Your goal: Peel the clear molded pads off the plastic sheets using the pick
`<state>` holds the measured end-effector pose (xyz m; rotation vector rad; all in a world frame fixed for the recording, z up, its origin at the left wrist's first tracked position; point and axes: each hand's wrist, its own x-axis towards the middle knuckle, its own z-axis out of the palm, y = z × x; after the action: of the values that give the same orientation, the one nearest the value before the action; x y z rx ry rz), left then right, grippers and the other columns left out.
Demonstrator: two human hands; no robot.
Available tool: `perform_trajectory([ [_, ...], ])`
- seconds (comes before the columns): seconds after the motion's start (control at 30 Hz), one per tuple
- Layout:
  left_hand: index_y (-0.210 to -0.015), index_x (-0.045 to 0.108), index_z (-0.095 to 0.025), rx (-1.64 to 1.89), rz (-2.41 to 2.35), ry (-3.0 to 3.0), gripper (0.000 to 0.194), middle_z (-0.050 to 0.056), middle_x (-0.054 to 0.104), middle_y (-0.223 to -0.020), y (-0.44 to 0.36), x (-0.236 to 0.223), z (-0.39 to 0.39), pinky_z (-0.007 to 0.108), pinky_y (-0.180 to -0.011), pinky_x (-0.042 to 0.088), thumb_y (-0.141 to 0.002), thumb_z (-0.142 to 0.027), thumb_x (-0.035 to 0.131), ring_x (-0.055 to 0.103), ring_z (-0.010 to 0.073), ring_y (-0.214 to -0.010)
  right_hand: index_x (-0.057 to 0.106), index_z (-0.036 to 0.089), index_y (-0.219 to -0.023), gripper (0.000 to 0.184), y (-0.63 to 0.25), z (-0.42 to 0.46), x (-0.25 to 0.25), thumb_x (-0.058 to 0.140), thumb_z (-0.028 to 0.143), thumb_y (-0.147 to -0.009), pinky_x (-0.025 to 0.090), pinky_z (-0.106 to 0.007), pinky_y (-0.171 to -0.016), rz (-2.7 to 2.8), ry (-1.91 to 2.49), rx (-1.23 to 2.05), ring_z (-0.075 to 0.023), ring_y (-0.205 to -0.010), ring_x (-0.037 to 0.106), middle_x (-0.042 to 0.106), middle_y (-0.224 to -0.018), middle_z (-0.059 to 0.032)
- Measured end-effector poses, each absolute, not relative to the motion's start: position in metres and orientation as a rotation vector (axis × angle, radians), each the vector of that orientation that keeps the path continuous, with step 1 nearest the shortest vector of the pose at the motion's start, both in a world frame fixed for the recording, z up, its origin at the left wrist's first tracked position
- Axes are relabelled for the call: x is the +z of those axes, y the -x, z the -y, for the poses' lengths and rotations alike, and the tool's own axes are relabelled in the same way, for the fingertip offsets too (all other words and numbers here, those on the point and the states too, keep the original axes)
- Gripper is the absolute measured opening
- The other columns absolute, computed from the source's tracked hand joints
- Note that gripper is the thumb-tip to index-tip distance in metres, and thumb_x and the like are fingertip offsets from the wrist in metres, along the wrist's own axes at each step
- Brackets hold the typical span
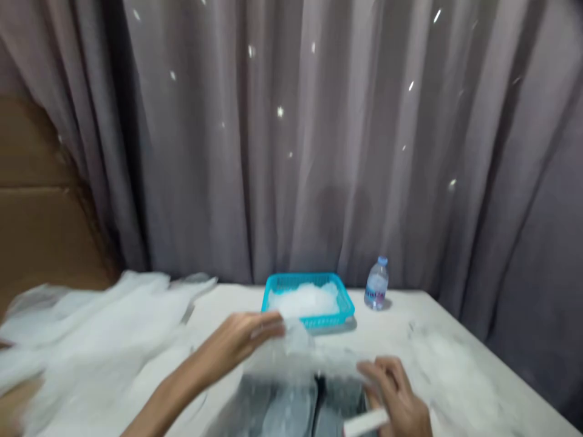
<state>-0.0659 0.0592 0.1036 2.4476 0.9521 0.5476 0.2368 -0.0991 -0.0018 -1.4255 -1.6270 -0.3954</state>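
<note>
Blurred by motion, a clear plastic bag (pixel 298 358) stretches between my two hands at the bottom middle. My left hand (pixel 257 334) pinches its upper left edge, with the fingers closed. At its right side my right hand (pixel 401 397) has curled fingers on the plastic. A small white strip (pixel 367 422) with a reddish end lies against that hand; whether it is gripped I cannot tell. Under the plastic is a dark grey item (pixel 286 406) with rounded lighter panels, cut off by the lower frame edge.
A blue basket (pixel 344 301) holding white material (pixel 305 299) stands at the back of the white table (pixel 228 300). Beside it is a water bottle (pixel 377 284). Whitish plastic sheets (pixel 109 328) pile up at left near a cardboard box (pixel 45 218); more plastic (pixel 460 370) lies right.
</note>
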Motion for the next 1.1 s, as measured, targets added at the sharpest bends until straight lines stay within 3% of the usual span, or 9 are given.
perform_trajectory([
  [0.1,-0.106,0.074,-0.021,0.565,-0.88,-2.398,0.041,0.007,0.079,-0.098,0.053,0.115,-0.056,0.029,-0.083,0.051,-0.1,-0.057,0.057,0.072,0.025,-0.09,0.073,0.022,-0.12,0.035,-0.239,0.11,0.003,0.046,0.01,-0.102,0.054,-0.021,-0.054,1.687,1.41,-0.475,-0.0151,-0.071,0.071,0.065,-0.097,-0.0098],
  [0.33,-0.089,0.069,-0.015,0.573,-0.817,-2.248,0.04,0.004,0.071,-0.082,0.044,0.117,-0.06,0.025,-0.071,0.047,-0.098,-0.052,0.06,0.064,0.0175,-0.076,0.067,0.022,-0.122,0.032,-0.236,0.117,0.018,0.056,0.005,-0.097,0.053,-0.024,-0.062,1.851,1.176,-0.426,-0.0121,-0.07,0.061,0.058,-0.1,-0.0057],
  [0.53,-0.101,0.077,-0.017,0.438,-0.765,-2.213,0.041,0.004,0.076,-0.096,0.043,0.121,-0.055,0.026,-0.076,0.049,-0.09,-0.056,0.072,0.067,0.0206,-0.087,0.066,0.021,-0.106,0.015,-0.236,0.116,0.021,0.053,0.014,-0.1,0.056,-0.031,-0.076,1.8,1.299,-0.172,-0.0213,-0.096,0.068,0.061,-0.101,-0.0076],
  [0.67,-0.103,0.075,-0.017,0.342,-0.751,-2.315,0.043,0.004,0.075,-0.097,0.041,0.122,-0.05,0.027,-0.075,0.049,-0.097,-0.058,0.063,0.068,0.0216,-0.088,0.067,0.021,-0.099,0.011,-0.244,0.115,0.032,0.056,0.02,-0.098,0.05,-0.03,-0.071,1.943,1.237,0.133,-0.0186,-0.081,0.065,0.067,-0.091,-0.0047],
  [0.8,-0.124,0.067,-0.022,0.336,-0.692,-2.362,0.04,0.007,0.072,-0.124,0.042,0.122,-0.044,0.031,-0.096,0.05,-0.102,-0.055,0.057,0.067,0.0256,-0.113,0.071,0.021,-0.095,0.018,-0.247,0.105,0.048,0.059,0.032,-0.101,0.046,-0.029,-0.066,1.976,1.297,0.521,-0.0159,-0.068,0.058,0.07,-0.079,-0.0016],
  [0.9,-0.124,0.065,-0.021,0.296,-0.633,-2.358,0.039,0.01,0.073,-0.124,0.039,0.12,-0.041,0.032,-0.095,0.051,-0.104,-0.053,0.054,0.069,0.0262,-0.113,0.072,0.024,-0.109,0.02,-0.241,0.083,0.062,0.064,0.04,-0.099,0.047,-0.032,-0.075,1.901,1.357,0.534,-0.0174,-0.077,0.058,0.073,-0.096,-0.0034],
  [1.0,-0.121,0.061,-0.02,0.329,-0.614,-2.355,0.036,0.009,0.073,-0.113,0.032,0.117,-0.038,0.031,-0.09,0.052,-0.106,-0.051,0.051,0.071,0.0226,-0.101,0.067,0.029,-0.129,0.038,-0.232,0.056,0.07,0.072,0.039,-0.093,0.048,-0.036,-0.09,2.04,1.281,0.622,-0.0228,-0.103,0.059,0.07,-0.127,-0.0051],
  [1.1,-0.122,0.058,-0.02,0.379,-0.639,-2.347,0.035,0.007,0.072,-0.108,0.027,0.115,-0.036,0.031,-0.089,0.05,-0.107,-0.05,0.049,0.069,0.0205,-0.094,0.069,0.026,-0.129,0.04,-0.23,0.036,0.071,0.074,0.031,-0.089,0.048,-0.035,-0.088,2.139,1.214,0.854,-0.023,-0.102,0.061,0.074,-0.115,-0.005],
])
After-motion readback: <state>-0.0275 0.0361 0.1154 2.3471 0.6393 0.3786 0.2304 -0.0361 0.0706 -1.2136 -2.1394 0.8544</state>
